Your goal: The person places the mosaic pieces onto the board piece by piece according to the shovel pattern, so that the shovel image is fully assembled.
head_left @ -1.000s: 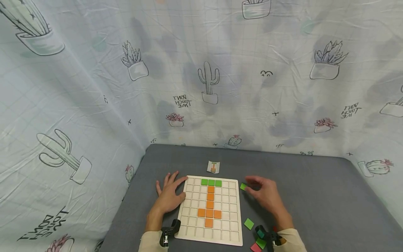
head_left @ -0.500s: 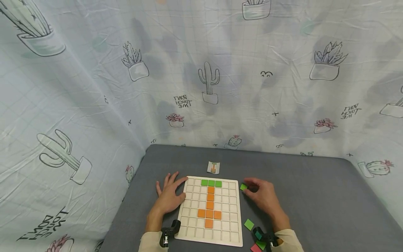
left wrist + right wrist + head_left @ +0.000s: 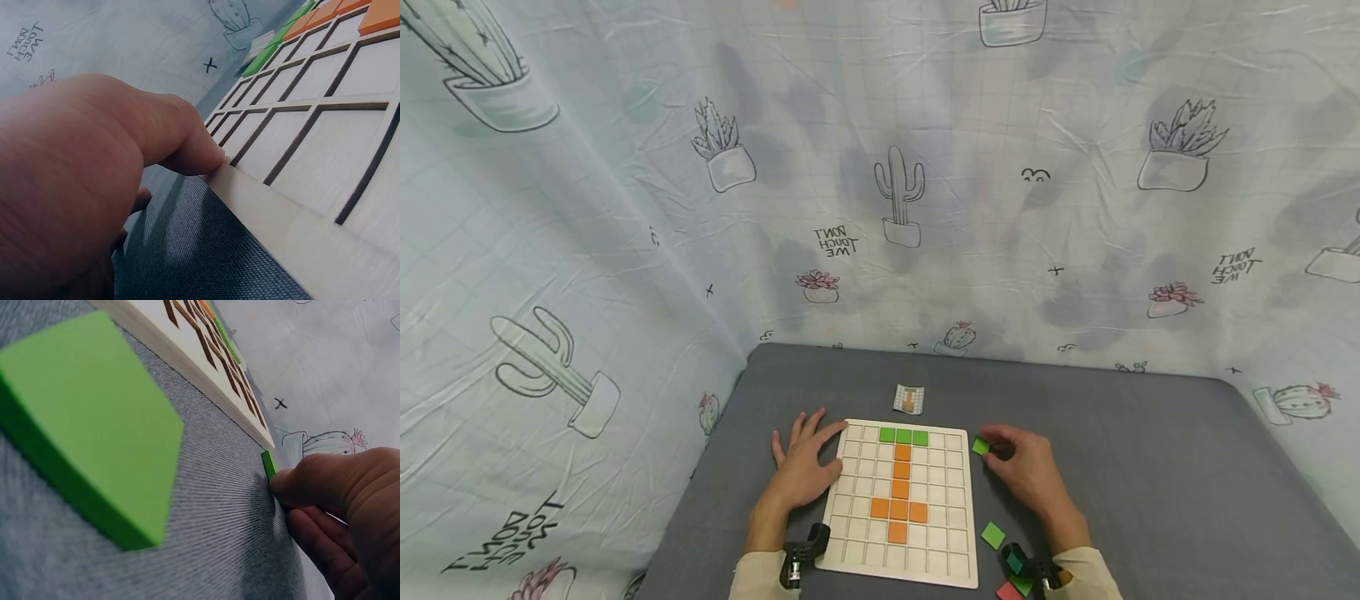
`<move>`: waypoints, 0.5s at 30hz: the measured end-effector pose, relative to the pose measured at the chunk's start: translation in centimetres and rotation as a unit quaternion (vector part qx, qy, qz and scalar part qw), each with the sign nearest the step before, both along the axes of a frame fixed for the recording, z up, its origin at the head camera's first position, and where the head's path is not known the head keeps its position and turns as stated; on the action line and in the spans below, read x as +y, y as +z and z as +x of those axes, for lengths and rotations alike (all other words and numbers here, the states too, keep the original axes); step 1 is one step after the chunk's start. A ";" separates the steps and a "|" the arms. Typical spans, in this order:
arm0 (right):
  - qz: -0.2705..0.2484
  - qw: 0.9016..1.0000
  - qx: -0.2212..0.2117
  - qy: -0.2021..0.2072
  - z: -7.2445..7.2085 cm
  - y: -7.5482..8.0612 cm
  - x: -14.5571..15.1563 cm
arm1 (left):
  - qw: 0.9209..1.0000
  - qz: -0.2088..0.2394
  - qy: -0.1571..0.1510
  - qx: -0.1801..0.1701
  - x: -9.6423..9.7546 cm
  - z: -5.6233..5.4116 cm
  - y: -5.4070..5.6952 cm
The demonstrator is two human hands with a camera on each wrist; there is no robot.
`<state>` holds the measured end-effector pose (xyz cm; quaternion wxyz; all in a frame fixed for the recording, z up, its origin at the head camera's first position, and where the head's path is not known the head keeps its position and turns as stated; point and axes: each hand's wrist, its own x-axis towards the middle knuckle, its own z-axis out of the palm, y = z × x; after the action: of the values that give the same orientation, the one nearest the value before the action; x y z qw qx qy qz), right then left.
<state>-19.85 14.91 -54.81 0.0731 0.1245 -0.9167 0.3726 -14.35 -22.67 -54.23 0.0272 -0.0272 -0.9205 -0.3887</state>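
Note:
A pale wooden grid board (image 3: 947, 533) lies on the grey table. Three green tiles (image 3: 904, 436) fill cells in its far row, and several orange tiles (image 3: 900, 470) form a cross below them. My left hand (image 3: 801, 471) rests at the board's left edge with fingers spread; its thumb touches the rim (image 3: 256, 200) in the left wrist view. Beyond the opposite edge, my right hand (image 3: 1030, 467) pinches a green tile (image 3: 268, 465) between thumb and fingers, low over the cloth. Part of that tile is hidden by the thumb.
Another loose green tile (image 3: 992, 535) lies right of the board, large in the right wrist view. Nearer me, a red tile (image 3: 1009, 591) and a green one (image 3: 1021, 585) sit partly under the right wrist camera. A small pattern card (image 3: 909, 399) lies behind the board.
My right hand has shifted slightly left and closed its thumb and fingers on the green tile beside the board. My left hand and the board have stayed put.

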 end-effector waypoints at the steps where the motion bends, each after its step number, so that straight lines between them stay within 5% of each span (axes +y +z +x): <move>1: -0.001 1.000 0.002 0.000 0.0 0.0 0.0 | 1.000 -0.001 0.000 0.000 0.0 0.0 0.0; 15: -0.023 1.000 0.003 0.005 1.1 1.4 0.4 | 1.000 -0.004 0.001 0.004 -0.1 0.0 -0.4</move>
<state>-18.75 15.27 -53.45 0.0767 0.1289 -0.9072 0.3932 -14.40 -22.77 -54.64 0.0309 -0.0282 -0.9219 -0.3852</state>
